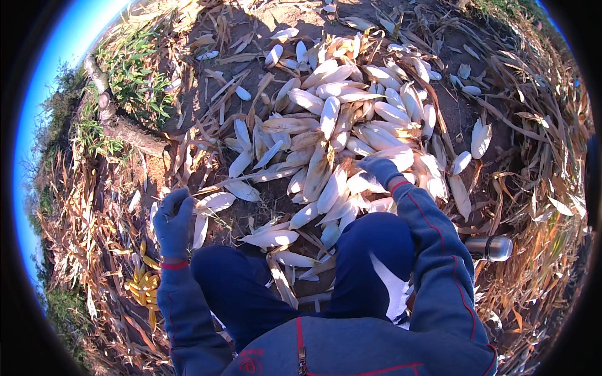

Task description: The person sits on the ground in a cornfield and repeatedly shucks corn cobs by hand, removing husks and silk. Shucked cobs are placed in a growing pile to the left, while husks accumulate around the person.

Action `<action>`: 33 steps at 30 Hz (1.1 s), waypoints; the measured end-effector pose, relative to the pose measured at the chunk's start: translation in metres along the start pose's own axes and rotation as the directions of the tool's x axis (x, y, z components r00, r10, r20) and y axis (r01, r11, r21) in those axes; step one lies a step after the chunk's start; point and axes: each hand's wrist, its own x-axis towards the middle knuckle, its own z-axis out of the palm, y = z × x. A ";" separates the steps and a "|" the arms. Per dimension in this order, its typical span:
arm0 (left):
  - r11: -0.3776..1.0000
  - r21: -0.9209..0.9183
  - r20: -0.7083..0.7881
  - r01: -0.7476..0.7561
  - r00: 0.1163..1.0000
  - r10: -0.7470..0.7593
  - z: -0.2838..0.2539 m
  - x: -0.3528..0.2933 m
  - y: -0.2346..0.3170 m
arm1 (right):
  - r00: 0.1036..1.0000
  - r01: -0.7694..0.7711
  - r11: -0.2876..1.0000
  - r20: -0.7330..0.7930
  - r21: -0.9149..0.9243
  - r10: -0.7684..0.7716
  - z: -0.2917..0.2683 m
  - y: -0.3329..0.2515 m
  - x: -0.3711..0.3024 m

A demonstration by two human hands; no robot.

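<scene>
A large heap of ears of corn in pale, dry husks (329,116) lies on the ground in front of my knees. My right hand (380,171) reaches into the near right part of this heap. Its fingers curl down onto a husk-covered ear of corn (365,183), and their tips are partly hidden. Off to the left, away from the heap, my left hand (174,222) is raised with its fingers curled in. Whatever it may hold does not show. Close to it are a few loose husked ears (216,202).
Bare yellow corn cobs (144,285) are piled at the lower left. A metal flask (497,248) lies beside my right forearm. Dry stalks (533,144) cover the right side, and a thick branch (128,131) rises at the far left. My bent knees (376,241) border the heap.
</scene>
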 end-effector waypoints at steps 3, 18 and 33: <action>0.969 0.192 0.178 -0.158 0.976 0.124 0.054 0.001 0.019 | 0.938 -0.243 0.954 0.207 -0.173 0.277 0.041 0.004 0.000; 0.807 0.430 0.532 -0.405 0.836 0.136 0.099 -0.007 0.018 | 0.735 -0.543 0.840 0.486 0.003 0.473 0.043 -0.016 -0.025; 0.688 -0.410 0.805 0.599 0.593 -0.036 0.101 -0.001 0.047 | 0.648 0.399 0.854 -0.557 -0.334 -0.520 -0.215 -0.198 0.039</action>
